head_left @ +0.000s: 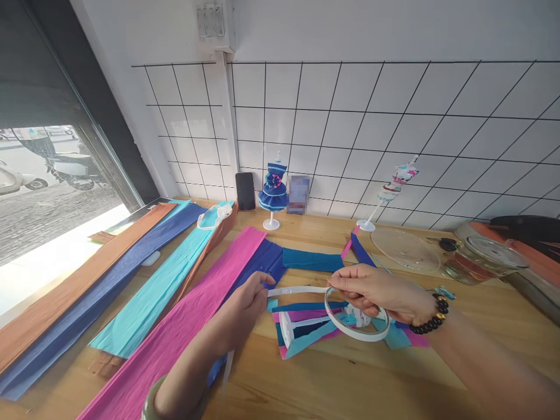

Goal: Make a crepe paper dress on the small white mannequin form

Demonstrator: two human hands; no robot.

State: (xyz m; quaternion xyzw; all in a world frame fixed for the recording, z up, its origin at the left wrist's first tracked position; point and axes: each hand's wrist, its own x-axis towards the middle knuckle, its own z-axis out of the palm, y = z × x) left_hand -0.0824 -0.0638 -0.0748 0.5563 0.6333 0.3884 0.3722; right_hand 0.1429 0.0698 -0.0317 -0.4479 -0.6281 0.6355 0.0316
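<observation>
My right hand [365, 289], with a black bead bracelet at the wrist, is closed on a ring-shaped roll of white tape [359, 334]. A strip of tape [300, 290] stretches from the roll to my left hand [251, 297], whose thumb and fingers pinch its other end. Beneath the strip and roll, a small white stand [286, 331] lies on its side among blue, pink and turquoise paper pieces [312, 338]. A teal paper strip [311, 259] lies flat just behind the tape.
Long pink [210, 297], turquoise [149, 291] and brown [87, 268] crepe sheets cover the left. At the wall stand a mini mannequin in a blue dress [273, 192], another mannequin [396, 184] and a phone [245, 191]. A glass jar [476, 259] stands at the right.
</observation>
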